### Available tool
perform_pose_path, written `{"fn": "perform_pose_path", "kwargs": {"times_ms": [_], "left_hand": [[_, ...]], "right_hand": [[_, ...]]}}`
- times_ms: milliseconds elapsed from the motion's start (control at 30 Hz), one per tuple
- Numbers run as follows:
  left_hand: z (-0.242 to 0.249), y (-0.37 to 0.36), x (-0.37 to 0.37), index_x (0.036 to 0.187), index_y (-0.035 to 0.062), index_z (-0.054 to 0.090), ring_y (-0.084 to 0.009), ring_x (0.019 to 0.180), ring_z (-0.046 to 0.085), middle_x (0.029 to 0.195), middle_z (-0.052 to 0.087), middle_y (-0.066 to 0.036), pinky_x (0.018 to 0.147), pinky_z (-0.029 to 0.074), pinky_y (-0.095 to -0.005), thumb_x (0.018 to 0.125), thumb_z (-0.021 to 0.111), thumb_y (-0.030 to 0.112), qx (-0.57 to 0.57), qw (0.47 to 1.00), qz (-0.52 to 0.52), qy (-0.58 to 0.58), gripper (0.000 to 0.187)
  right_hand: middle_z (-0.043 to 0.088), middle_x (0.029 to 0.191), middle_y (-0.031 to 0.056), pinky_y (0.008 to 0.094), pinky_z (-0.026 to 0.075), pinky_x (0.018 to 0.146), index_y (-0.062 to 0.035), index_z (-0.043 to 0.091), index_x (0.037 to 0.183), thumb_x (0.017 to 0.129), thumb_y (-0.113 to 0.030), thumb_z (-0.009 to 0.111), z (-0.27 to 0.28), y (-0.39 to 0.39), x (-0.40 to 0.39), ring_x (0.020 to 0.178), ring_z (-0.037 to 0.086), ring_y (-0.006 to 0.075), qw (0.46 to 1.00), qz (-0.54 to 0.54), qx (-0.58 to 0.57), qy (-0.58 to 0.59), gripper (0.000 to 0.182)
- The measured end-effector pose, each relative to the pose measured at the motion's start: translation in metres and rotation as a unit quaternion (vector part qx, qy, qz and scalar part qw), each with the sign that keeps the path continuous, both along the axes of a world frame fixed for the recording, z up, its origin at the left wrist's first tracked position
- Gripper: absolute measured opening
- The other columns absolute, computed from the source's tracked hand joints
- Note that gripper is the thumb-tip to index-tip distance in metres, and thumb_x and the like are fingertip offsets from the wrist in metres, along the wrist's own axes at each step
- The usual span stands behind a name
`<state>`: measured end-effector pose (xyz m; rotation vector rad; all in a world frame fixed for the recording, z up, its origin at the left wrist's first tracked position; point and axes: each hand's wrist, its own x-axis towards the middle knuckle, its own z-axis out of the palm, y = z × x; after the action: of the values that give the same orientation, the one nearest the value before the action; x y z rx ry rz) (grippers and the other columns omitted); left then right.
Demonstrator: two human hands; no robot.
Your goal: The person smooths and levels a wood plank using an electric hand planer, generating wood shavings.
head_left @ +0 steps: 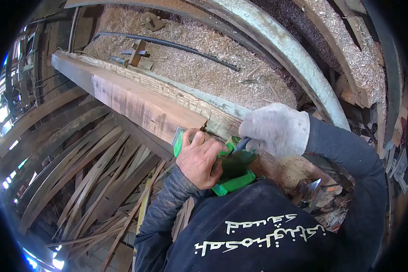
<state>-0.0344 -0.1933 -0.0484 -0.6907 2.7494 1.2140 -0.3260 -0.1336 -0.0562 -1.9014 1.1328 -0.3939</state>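
Observation:
My left hand [199, 158], bare, is wrapped over a green electric planer [235, 182] close against my body. The planer's bright metal edge [177, 135] shows beside my fingers, at the near end of a pale, planed timber [136, 102]. My right hand [274, 130] wears a whitish work glove and is closed, slightly blurred, just right of the planer. From its fingers a dark blue, slim object [243, 144] points down at the planer's top; its kind is unclear. Under both hands runs a rough-hewn beam [220, 119], alongside the planed timber.
Wood shavings [177, 34] cover the far side, with a black hose [167, 41] and a wooden hand plane [137, 53] lying there. Curved ribs [276, 36] arch at the upper right. Loose planks [90, 181] are heaped lower left. A shiny metal piece [312, 185] lies at right.

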Motion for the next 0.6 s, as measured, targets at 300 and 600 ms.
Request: {"fn": "perform_pose_path", "kwargs": {"times_ms": [300,600], "left_hand": [[0.0,-0.005,-0.001,0.114,0.0115,0.068,-0.0354,0.105,0.06,0.099,0.066,-0.009,0.111,0.04,-0.0578,0.068,0.073,0.009,0.012,1.0,-0.001,0.008,0.047],[-0.006,-0.003,0.004,0.111,0.0094,0.066,-0.0352,0.104,0.059,0.1,0.066,-0.009,0.109,0.041,-0.0565,0.065,0.073,0.013,0.023,0.999,-0.002,0.031,0.046]], "right_hand": [[0.072,0.089,0.0146,0.0498,0.06,0.071,-0.0105,0.072,0.103,0.092,-0.029,0.079,0.015,-0.019,0.003,0.086,0.076,0.0372,0.994,0.03,0.089,0.06,0.023],[0.075,0.099,0.0191,0.052,0.062,0.074,-0.0059,0.07,0.102,0.098,-0.027,0.074,0.011,-0.031,0.004,0.086,0.077,0.0398,0.96,0.06,0.269,0.049,0.022]]}}
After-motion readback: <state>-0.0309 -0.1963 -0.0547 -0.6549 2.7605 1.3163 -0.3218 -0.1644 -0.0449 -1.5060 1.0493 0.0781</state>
